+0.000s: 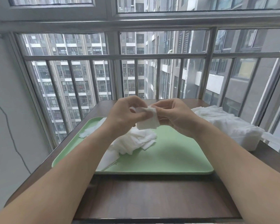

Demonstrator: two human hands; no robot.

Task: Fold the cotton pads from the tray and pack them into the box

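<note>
Above the green tray (176, 156) my left hand (124, 115) and my right hand (176, 115) hold one white cotton pad (148, 119) between them. Both pinch its upper edge, and the pad hangs down between the hands. A loose heap of white cotton pads (132, 143) lies on the tray below, with a few more pads (90, 130) at the tray's far left. At the right of the table stands the white box (247, 139), piled over its rim with folded pads (220, 118).
The tray sits on a dark brown wooden table (152, 198), whose near part is bare wood. Right behind the table rises a metal window railing (115, 57). A grey wall (8, 110) runs along the left.
</note>
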